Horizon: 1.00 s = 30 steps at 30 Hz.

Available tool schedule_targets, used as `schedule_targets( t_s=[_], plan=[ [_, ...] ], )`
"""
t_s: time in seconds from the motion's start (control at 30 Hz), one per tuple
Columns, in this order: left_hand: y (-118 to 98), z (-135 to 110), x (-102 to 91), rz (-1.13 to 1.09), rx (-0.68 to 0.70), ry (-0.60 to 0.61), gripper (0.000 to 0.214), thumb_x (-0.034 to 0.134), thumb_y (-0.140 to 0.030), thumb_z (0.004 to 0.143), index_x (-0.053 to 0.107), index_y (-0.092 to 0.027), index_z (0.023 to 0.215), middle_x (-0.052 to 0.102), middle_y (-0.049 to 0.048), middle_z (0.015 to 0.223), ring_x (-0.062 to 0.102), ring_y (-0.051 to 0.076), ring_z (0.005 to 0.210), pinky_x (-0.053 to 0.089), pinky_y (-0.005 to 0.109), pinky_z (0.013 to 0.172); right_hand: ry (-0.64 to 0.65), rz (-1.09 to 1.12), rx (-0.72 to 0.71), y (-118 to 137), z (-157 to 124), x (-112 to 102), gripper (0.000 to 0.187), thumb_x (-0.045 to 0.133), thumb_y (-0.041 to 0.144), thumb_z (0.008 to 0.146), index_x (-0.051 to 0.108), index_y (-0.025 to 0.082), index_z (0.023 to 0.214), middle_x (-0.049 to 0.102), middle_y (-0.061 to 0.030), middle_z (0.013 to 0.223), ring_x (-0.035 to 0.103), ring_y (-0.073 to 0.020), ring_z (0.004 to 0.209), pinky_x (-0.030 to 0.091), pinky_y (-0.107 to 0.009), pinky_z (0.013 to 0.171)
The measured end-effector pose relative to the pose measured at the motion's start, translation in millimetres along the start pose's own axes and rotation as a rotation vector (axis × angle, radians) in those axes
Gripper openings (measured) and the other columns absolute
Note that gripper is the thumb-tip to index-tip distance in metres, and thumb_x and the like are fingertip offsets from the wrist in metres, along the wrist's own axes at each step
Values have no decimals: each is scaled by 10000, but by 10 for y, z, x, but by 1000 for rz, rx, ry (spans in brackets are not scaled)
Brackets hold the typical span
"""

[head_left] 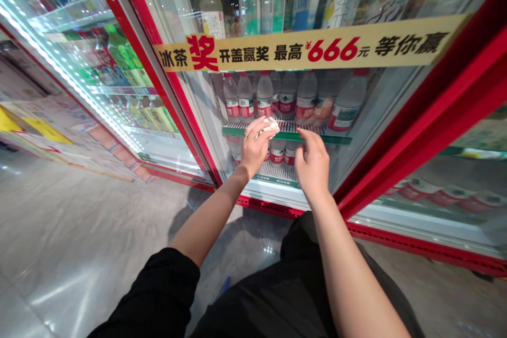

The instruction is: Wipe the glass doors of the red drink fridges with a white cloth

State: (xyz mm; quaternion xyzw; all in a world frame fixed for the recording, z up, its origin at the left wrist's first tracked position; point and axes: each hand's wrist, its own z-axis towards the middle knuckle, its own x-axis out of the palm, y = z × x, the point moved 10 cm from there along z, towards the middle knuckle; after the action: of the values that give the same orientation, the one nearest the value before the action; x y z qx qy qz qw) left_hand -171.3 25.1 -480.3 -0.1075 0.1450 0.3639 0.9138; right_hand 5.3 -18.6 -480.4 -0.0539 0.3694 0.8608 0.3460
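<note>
My left hand [254,149], with a ring on one finger, has its fingers closed on a crumpled white wipe [270,127]; I cannot make out whether it is paper or cloth. The wipe is at the glass door [222,92] of a drinks cooler. To the right, my right hand [312,165] is held up in front of the same door, thumb and bent forefinger apart, with nothing seen in it. Behind the glass, red-labelled water bottles [306,100] stand on a green-edged shelf [335,140], partly hidden by my hands.
A yellow banner [293,54] with Chinese lettering crosses the door. Soda and tea bottles [273,0] stand above it. Red frames [420,111] border the door. More coolers stand on both sides, with cartons [87,140] at the left on the grey floor [99,243].
</note>
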Motion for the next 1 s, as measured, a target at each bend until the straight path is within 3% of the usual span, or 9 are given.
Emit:
schedule_targets(
  t_s=[0.1,0.17,0.47,0.6,0.77,1.0],
  plan=[
    [98,159,-95,2,-62,-86,295,522,-165,1098,772,-288,1198,741,62,1299,616,219,1453,484,520,1298,6,-18,-21,5,-1,-6,532,469,94,902,699,219,1365,747,-135,1357,680,-273,1313,512,-526,1226],
    [98,165,-66,9,-62,-73,299,517,-167,1098,773,-287,1196,740,64,1307,611,222,1461,471,522,1310,19,-31,-26,-5,-4,-2,536,471,88,902,705,235,1361,750,-125,1355,676,-276,1310,511,-541,1226],
    [-6,-316,222,-15,103,203,303,509,-187,1110,759,-290,1247,767,59,1297,649,206,1435,562,470,1242,32,-192,-98,58,-108,-19,495,513,91,927,733,256,1339,669,-142,1481,591,-319,1412,515,-606,1221],
    [-2,-168,173,-50,59,148,303,509,-200,1115,763,-301,1245,762,55,1309,636,211,1448,519,477,1276,68,-249,-98,63,-151,3,488,511,88,940,721,218,1361,652,-162,1519,591,-329,1422,540,-590,1202],
    [-172,50,213,-40,43,60,298,496,-223,1125,768,-300,1220,751,48,1307,625,211,1456,525,481,1263,56,-215,-66,9,-128,-68,504,483,96,955,713,209,1390,714,-162,1429,639,-318,1363,540,-569,1201],
    [-237,-137,187,-50,86,82,266,572,-162,1082,787,-290,1173,761,49,1264,665,215,1384,546,464,1232,61,-196,-9,-55,-110,-121,505,461,88,949,714,163,1379,729,-183,1395,648,-320,1331,515,-550,1223]
  ],
)
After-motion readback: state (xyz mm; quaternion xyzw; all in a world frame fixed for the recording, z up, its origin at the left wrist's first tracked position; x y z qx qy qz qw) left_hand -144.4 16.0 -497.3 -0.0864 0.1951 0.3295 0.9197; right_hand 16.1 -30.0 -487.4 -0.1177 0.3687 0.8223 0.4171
